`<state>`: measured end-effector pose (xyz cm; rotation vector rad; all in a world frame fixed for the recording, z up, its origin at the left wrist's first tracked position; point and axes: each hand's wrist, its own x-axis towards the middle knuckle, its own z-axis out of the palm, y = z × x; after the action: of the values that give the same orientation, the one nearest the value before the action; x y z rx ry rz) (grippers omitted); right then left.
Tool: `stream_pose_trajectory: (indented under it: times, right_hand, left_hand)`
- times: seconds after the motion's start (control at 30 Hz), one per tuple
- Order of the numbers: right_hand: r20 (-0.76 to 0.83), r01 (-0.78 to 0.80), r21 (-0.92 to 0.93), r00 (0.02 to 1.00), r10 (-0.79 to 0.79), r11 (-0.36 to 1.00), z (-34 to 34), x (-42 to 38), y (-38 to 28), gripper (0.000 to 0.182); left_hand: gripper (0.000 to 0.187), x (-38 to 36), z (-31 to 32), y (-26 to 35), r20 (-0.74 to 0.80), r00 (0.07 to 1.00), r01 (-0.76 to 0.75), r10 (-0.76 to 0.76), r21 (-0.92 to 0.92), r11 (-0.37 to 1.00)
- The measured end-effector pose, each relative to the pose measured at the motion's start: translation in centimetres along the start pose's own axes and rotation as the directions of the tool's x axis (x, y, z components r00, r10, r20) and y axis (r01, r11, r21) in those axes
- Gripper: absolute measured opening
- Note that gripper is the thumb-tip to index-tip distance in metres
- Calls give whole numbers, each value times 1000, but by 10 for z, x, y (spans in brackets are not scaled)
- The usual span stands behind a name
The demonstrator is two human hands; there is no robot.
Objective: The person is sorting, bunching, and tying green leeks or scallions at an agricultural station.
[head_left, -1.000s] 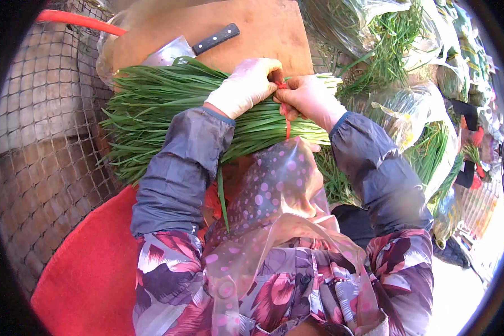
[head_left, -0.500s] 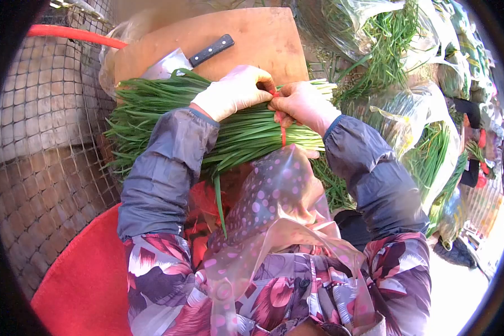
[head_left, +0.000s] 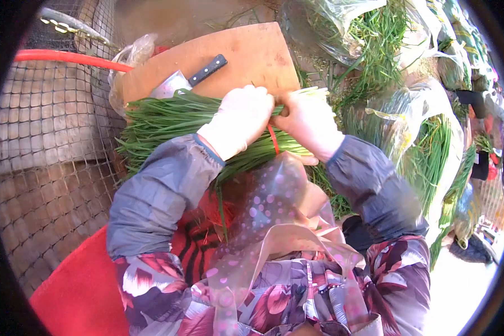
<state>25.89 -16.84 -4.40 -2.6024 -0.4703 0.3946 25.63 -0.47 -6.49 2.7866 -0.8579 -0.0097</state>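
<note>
A large bunch of long green stalks (head_left: 171, 120) lies across the front of a wooden board (head_left: 252, 53), pale ends to the right. A red tie (head_left: 273, 139) runs around the bunch near those ends. My left hand (head_left: 241, 119), in a whitish glove, is closed on top of the bunch beside the tie. Just right of it my right hand (head_left: 308, 120) is also closed, its thumb and fingertips pressed together near the tie. The tie's upper end disappears between my hands. Behind the bunch, a cleaver (head_left: 207, 70) with a black handle lies on the board.
Plastic bags with green stalks (head_left: 431, 145) stand on the right. A wire mesh (head_left: 50, 145) is at the left, crossed by a red tube (head_left: 73, 57). Red cloth (head_left: 84, 285) lies at lower left. Loose greens (head_left: 383, 50) spill behind the bags.
Both hands have turned so their backs face up more, with the fingertips now largely hidden. The board and cleaver appear slightly lower in the view.
</note>
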Motion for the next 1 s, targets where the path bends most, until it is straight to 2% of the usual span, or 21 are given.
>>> stream_pose_trajectory:
  times: [0.03,0.07,0.1,0.13,0.17,0.2,0.27,0.3,0.33,0.37,0.4,0.47,0.6,0.63,0.73,0.8,0.87,0.93,1.0]
  right_hand:
    - [7,65,-65,998,-64,996,-15,-3,0,53]
    - [2,63,-55,998,-63,996,-15,-4,3,53]
    - [-70,286,-240,948,-310,928,-14,-3,7,70]
    - [-93,457,-435,834,-544,776,-12,-2,13,88]
    - [50,461,-409,873,-485,788,-2,0,17,106]
    - [36,461,-406,871,-490,789,4,-1,25,106]
    - [205,399,-312,914,-349,862,8,-4,26,106]
    - [197,403,-301,913,-358,864,8,-6,28,106]
    - [189,401,-292,914,-359,868,9,-8,30,106]
    - [185,388,-289,920,-347,875,11,-7,31,105]
    - [182,374,-284,925,-333,883,16,-7,31,103]
    - [133,372,-264,928,-348,890,21,-9,36,100]
    - [93,362,-245,932,-350,899,29,-13,38,98]
    - [100,361,-243,933,-347,900,30,-14,37,97]
    - [70,339,-296,940,-333,893,34,-19,36,92]
    - [53,342,-301,938,-342,890,38,-20,38,90]
    - [16,338,-270,938,-347,902,43,-18,36,89]
    - [23,341,-201,939,-343,918,44,-17,35,94]
    - [25,343,-205,938,-345,917,42,-15,35,93]
  left_hand:
    - [9,-2,-2,3,53,996,67,-68,18,998]
    - [9,-3,-4,6,59,996,62,-64,27,998]
    - [10,-3,-6,7,139,983,117,-118,9,993]
    - [11,-1,-8,8,214,962,174,-169,-3,985]
    - [14,-3,-8,5,204,967,168,-150,-73,983]
    - [14,-1,-8,4,204,967,165,-150,-58,985]
    - [16,1,-10,6,286,934,263,-214,-145,954]
    - [16,0,-10,7,292,932,263,-216,-135,955]
    - [16,4,-25,14,477,799,517,-366,-234,823]
    - [16,8,-34,19,652,612,738,-448,-267,620]
    - [16,6,-37,21,652,610,737,-450,-257,625]
    - [13,2,-42,30,714,555,809,-427,-345,476]
    - [9,-23,-23,38,633,651,748,-419,-442,495]
    - [9,-28,-19,41,638,646,752,-420,-434,497]
    - [10,-39,-7,55,462,810,571,-362,-479,666]
    - [8,-40,-5,59,678,600,800,-424,-512,312]
    - [5,-43,-4,41,822,452,848,-347,-516,-117]
    - [3,-41,-19,37,848,428,850,-313,-495,-179]
    - [2,-39,-27,32,842,446,868,-302,-490,-84]
